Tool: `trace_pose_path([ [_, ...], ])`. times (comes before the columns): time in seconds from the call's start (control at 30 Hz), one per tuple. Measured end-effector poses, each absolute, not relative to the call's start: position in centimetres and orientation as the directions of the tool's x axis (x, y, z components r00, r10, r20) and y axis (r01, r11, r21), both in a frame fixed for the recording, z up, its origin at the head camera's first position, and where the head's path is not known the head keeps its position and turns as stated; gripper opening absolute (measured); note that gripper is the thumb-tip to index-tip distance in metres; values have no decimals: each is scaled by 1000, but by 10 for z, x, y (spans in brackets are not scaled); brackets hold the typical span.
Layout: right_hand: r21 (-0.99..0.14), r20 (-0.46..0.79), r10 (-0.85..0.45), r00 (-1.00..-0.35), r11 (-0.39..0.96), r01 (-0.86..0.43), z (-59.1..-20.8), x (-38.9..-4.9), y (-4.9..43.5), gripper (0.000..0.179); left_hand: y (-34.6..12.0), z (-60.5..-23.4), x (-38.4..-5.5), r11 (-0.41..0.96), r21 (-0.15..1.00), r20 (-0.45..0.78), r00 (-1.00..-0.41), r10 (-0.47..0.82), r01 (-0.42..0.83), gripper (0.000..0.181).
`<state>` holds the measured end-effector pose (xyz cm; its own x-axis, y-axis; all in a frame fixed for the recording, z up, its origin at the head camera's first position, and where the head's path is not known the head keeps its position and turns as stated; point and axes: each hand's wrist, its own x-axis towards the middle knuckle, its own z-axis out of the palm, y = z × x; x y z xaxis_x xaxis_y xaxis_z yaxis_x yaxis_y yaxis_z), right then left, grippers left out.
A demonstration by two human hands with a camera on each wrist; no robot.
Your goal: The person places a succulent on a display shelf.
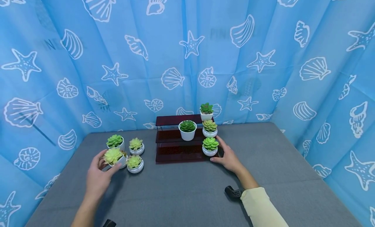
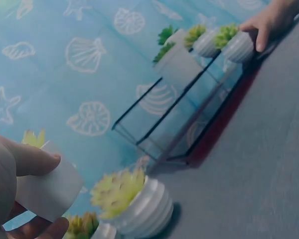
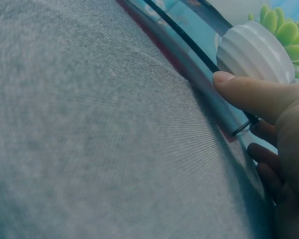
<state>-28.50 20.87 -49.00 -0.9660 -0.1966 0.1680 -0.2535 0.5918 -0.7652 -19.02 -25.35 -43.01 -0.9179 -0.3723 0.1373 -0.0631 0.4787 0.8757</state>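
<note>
My left hand (image 1: 101, 173) holds a pale green succulent (image 1: 113, 156) in a smooth white pot (image 2: 52, 184), thumb against the pot's side. Close by are a darker green potted succulent (image 1: 115, 141) and two pale ones in ribbed white pots, one behind (image 1: 136, 146) and one in front (image 1: 135, 163). Another potted succulent (image 2: 82, 225) is partly hidden behind the held pot. At the dark red three-tier stand (image 1: 175, 150), my right hand (image 1: 229, 159) grips the right end of the lowest tier, thumb at the front edge, beside a bright green succulent (image 1: 210, 147) in a ribbed pot.
On the stand's middle tier are a dark green succulent (image 1: 187, 130) in a white pot and a yellowish-green one (image 1: 209, 128). A square-potted succulent (image 1: 206, 111) tops the right end. Grey cloth (image 1: 175, 194) covers the table; a blue shell-print curtain (image 1: 173, 41) hangs behind.
</note>
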Motion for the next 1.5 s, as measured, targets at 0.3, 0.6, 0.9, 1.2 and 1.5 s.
trace_pose_path([
  [0.3,-759,167,-202,-965,598,-257,-491,-286,208,100,-226,-413,-194,499,866,95,-970,-226,-31,72],
  [0.6,-755,147,-192,-970,611,-236,-491,-285,209,101,-198,-414,-207,484,875,103,-987,-125,30,69],
  [0.9,-760,175,-200,-964,595,-262,-489,-284,208,101,-163,-427,-221,412,908,121,-989,-88,74,69],
  [1.2,-767,161,-199,-967,591,-249,-488,-285,208,100,-137,-444,-238,390,913,126,-992,16,123,62],
  [1.5,-763,156,-203,-967,597,-248,-490,-285,209,100,-125,-466,-261,346,924,144,-986,86,165,60],
])
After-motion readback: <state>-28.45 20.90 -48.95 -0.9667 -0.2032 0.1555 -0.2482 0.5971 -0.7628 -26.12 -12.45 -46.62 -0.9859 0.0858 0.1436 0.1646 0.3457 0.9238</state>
